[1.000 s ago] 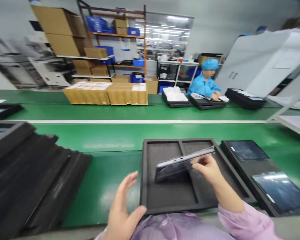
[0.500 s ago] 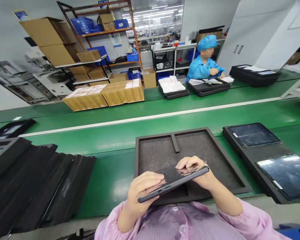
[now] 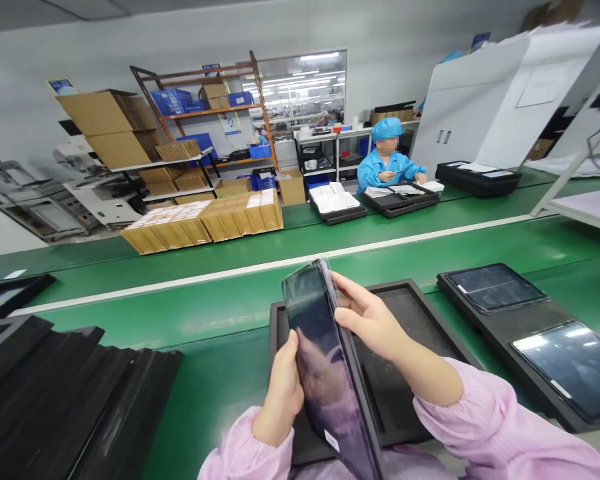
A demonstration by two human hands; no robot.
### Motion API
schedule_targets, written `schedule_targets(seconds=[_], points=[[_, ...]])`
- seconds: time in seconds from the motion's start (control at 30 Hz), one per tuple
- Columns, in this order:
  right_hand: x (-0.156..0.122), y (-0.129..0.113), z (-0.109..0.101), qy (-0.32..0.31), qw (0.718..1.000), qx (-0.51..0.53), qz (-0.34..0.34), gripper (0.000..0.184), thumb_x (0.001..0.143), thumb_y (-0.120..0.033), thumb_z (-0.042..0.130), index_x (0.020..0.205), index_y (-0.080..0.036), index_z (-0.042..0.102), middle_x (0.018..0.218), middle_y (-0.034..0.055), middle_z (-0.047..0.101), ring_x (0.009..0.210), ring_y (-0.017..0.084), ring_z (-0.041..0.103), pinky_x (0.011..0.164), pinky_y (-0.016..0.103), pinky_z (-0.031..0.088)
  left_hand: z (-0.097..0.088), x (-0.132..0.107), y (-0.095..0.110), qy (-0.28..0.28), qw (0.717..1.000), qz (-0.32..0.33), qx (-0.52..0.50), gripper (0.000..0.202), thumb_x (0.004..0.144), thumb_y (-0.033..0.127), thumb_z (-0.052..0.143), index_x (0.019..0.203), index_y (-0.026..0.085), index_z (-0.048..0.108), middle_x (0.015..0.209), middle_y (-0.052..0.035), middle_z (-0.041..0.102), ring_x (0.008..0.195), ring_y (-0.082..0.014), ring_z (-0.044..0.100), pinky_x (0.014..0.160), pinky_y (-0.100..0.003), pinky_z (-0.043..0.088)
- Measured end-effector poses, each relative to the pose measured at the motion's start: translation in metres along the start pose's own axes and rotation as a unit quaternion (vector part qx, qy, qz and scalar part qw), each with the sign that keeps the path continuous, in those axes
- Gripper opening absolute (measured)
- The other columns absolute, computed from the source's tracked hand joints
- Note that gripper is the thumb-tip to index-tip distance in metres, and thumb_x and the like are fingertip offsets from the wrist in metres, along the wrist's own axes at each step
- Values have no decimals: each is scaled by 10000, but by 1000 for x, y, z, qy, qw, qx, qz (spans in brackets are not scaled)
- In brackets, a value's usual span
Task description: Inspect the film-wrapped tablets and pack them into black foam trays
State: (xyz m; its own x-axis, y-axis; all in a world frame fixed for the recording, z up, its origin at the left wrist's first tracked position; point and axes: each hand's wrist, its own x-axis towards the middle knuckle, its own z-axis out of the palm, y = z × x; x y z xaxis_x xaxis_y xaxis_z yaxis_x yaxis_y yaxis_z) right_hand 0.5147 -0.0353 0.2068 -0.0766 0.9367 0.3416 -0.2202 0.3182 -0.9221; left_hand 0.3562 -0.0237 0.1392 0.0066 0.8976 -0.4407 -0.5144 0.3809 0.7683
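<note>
A dark tablet (image 3: pixel 320 360) with a glossy screen and a small white label near its lower end is tilted up in front of me. My left hand (image 3: pixel 283 380) grips its left edge, thumb along the screen side. On the opposite edge, toward the top, my right hand (image 3: pixel 367 313) holds it with the thumb on the side and the other fingers partly hidden behind. Clear film seems to stick out at the tablet's top edge. Beneath it lies a black foam tray (image 3: pixel 415 333), partly covered by the tablet and my arms.
At right, another black tray (image 3: pixel 500 327) carries two tablets. Several black foam trays (image 3: pixel 80 393) lean in a row at left. Across the green bench (image 3: pixel 205 293) stand cardboard boxes (image 3: pixel 205 223), papers (image 3: pixel 334 198) on a tray, and a co-worker (image 3: pixel 387 160) in blue.
The tablet has turned from nearly flat and crosswise to upright, its screen facing me. My right hand has moved from its face to its right edge. The view has tilted upward.
</note>
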Motion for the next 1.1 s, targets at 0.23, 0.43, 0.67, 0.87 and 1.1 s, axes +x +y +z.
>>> schedule_targets(seconds=[0.23,0.43,0.67,0.87,1.1], points=[[21,0,5,42,989,115,81,429,625,-315,754,1032,-247,638,1086,36,625,575,102,511,453,219,475,1,-9,-16,1,990,-138,-23,162,849,255,607,810,141,716,860,-75,754,959,-208,690,900,-309,533],[22,4,5,59,981,146,112,363,586,-257,743,926,-239,616,1025,14,575,576,86,486,408,181,458,0,-6,-25,-6,979,-192,-63,196,886,228,553,829,114,701,953,-98,741,981,-179,682,843,-230,538],[19,5,8,41,981,149,117,368,628,-280,744,958,-236,586,844,-20,509,496,58,431,366,166,404,-10,1,-33,-54,975,-215,-28,180,786,316,685,861,153,685,673,-35,702,714,-190,707,645,-255,563],[16,6,4,3,982,146,121,465,626,-290,779,1034,-244,559,871,1,553,561,85,457,432,183,430,-15,3,-36,-72,968,-237,-35,214,779,351,686,862,153,676,623,-18,673,646,-178,691,604,-242,542],[12,11,-2,-19,985,131,115,584,630,-245,790,1150,-248,525,892,15,562,647,112,490,529,215,478,-15,4,-37,-98,962,-249,-50,204,819,335,640,869,139,664,567,-2,634,552,-149,650,559,-225,512]])
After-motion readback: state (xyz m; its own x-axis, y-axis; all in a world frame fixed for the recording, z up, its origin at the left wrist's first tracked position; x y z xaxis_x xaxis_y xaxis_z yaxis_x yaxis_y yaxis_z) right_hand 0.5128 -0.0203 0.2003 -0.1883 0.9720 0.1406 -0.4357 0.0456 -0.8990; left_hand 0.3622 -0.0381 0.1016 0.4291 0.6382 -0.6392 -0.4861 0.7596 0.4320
